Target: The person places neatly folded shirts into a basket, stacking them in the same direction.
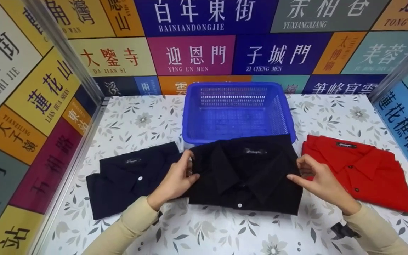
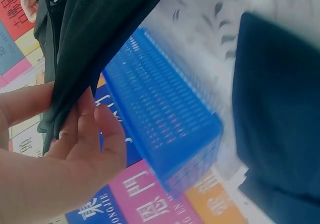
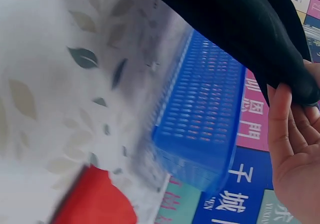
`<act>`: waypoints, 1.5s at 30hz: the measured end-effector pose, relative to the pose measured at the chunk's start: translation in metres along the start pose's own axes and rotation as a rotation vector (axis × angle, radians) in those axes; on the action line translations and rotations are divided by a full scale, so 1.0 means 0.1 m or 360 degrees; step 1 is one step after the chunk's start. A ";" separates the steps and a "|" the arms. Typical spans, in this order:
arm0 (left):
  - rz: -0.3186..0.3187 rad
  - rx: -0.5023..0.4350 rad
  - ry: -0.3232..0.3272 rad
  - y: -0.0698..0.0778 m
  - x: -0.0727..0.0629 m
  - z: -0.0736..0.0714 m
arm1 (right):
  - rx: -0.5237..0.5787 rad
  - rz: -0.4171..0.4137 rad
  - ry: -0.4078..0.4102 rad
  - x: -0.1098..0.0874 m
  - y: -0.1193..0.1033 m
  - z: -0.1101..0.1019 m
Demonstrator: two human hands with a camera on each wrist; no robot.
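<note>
A folded black shirt [image 1: 241,177], collar and a white button facing up, is held off the table between both hands. On its left edge, my left hand [image 1: 175,179] pinches the cloth between thumb and fingers; the left wrist view shows the same grip on the shirt [image 2: 85,49]. My right hand [image 1: 319,180] pinches the opposite edge, and in the right wrist view its fingers [image 3: 281,114] lie under the cloth. A folded dark navy shirt [image 1: 119,187] lies to the left, and a folded red shirt [image 1: 377,177] to the right.
Behind the black shirt stands a blue plastic basket [image 1: 237,85] with perforated walls and nothing visible inside. The table [image 1: 140,117] has a floral cover. Panels with printed characters [image 1: 197,55] rise at the back and both sides.
</note>
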State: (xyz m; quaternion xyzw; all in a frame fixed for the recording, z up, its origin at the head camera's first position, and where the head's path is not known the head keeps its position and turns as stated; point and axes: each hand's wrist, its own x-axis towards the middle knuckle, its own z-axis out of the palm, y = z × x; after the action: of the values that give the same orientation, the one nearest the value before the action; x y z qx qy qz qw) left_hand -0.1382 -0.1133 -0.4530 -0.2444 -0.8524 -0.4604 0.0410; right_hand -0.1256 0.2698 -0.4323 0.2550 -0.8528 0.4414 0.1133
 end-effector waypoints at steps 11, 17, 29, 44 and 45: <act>0.0090 0.0051 0.0075 0.14 0.46 -0.31 | -0.0108 -0.0151 0.0212 0.36 -0.13 -0.14; 0.0134 0.0134 0.0140 0.17 0.74 -0.45 | -0.0192 -0.0151 0.0352 0.62 -0.16 -0.18; 0.0028 0.0096 0.0157 0.19 1.25 -0.71 | -0.0356 -0.0165 0.0364 1.14 0.08 -0.30; -0.0068 0.0470 -0.0016 0.02 1.76 -0.76 | -0.0867 -0.0154 0.0143 1.66 0.24 -0.29; -0.0089 0.0481 -0.0045 0.00 1.79 -0.74 | -0.0879 -0.0123 0.0115 1.68 0.26 -0.28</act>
State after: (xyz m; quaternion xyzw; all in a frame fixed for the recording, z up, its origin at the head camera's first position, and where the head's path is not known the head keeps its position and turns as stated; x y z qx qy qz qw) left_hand -0.3068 -0.1046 -0.3580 -0.2181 -0.9190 -0.3243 0.0526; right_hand -0.2821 0.2484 -0.3636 0.2308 -0.9259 0.1965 0.2256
